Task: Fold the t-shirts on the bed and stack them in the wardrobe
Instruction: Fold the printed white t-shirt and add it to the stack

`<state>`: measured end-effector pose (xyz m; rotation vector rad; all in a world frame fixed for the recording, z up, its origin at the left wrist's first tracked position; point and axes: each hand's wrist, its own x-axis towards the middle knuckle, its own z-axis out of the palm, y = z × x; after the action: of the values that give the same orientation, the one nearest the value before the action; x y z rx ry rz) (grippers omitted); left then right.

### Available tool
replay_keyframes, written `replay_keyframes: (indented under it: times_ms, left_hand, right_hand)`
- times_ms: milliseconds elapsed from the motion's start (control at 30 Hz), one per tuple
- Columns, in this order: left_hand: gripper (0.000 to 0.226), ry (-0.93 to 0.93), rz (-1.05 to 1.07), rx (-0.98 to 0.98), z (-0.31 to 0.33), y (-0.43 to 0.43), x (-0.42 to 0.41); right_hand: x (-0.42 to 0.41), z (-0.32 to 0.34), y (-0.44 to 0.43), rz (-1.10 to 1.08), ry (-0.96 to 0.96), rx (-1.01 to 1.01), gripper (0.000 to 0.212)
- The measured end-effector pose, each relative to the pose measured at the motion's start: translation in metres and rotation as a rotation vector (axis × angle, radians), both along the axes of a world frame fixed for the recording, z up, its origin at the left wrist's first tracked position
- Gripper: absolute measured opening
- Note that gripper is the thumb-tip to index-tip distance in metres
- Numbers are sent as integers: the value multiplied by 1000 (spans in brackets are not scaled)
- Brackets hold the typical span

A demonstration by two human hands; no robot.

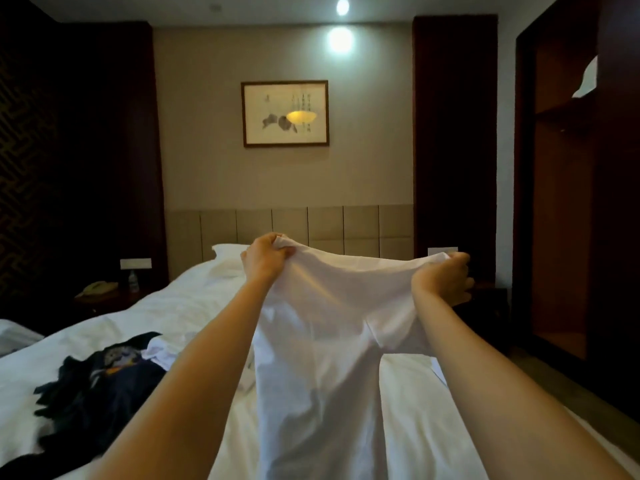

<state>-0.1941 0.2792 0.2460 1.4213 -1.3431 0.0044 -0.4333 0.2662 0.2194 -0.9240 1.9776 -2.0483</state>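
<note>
I hold a white t-shirt (329,327) up over the bed (194,299). My left hand (265,259) grips its upper left edge and my right hand (445,280) grips its upper right edge, stretching the cloth between them. The rest of the shirt hangs down toward me and drapes onto the sheet. A dark navy t-shirt (93,393) with a printed pattern lies crumpled on the bed at the left, with a bit of white cloth (159,351) beside it. The open wardrobe (568,202) stands at the right, with something white (588,77) on its upper shelf.
A pillow (228,258) lies at the head of the bed against the padded headboard (325,226). A dark nightstand (104,299) at the left carries a telephone (97,289) and a water bottle (133,280). Floor runs along the bed's right side toward the wardrobe.
</note>
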Motion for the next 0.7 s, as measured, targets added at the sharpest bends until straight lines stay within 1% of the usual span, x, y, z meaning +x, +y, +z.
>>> replay_keyframes:
  times_ms: [300,567,700]
  left_hand:
    - [22,94,-32,44,-36,-70,19]
    - [20,96,-27,167,-95,-149,31]
    - [21,55,-26,247,-136,-198,32]
  right_hand:
    - [1,-42,-66,12,59,50,25]
    - [9,-96,-142,28,130,160,26]
    - [6,-132,-185,38,184,223,27]
